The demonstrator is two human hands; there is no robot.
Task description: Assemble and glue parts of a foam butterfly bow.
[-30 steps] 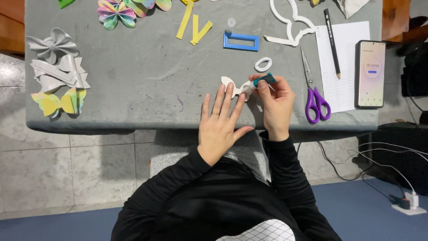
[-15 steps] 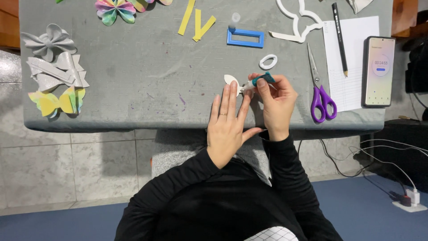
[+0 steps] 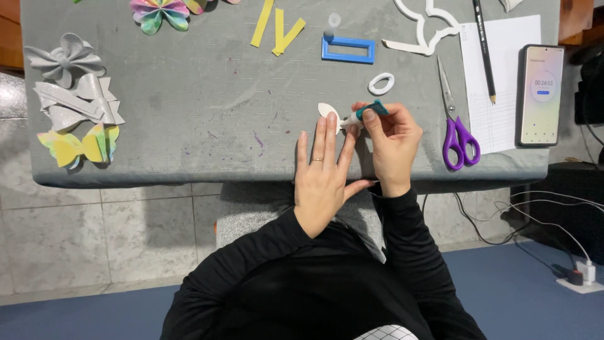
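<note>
1. Hands meet at the near edge of the grey felt-covered table (image 3: 189,113), which serves as the landmark for everything else.
2. The left hand (image 3: 324,176) lies flat with fingers stretched out and released, its fingertips (image 3: 329,123) pressing down on the small white petal-shaped cutout (image 3: 328,111) close to the table's near edge.
3. The right hand (image 3: 391,141) is curled, thumb and forefinger pinching a small teal strip (image 3: 372,108) just beside the white cutout, touching its right end.
4. A white oval ring (image 3: 380,83) sits a little farther in on the table, just beyond the right hand.
5. A blue rectangular frame (image 3: 348,49) lies farther in still, near the table's middle far side, with yellow paper strips (image 3: 277,28) to its left.
6. Purple-handled scissors (image 3: 456,119) lie toward the table's right end, partly on a white sheet of paper (image 3: 503,75) that carries a dark pencil (image 3: 483,47).
7. A smartphone (image 3: 541,94) with a lit screen rests at the table's right edge.
8. Silver glitter bows (image 3: 72,94) and a yellow-rainbow bow (image 3: 78,145) sit at the table's left end.
</note>
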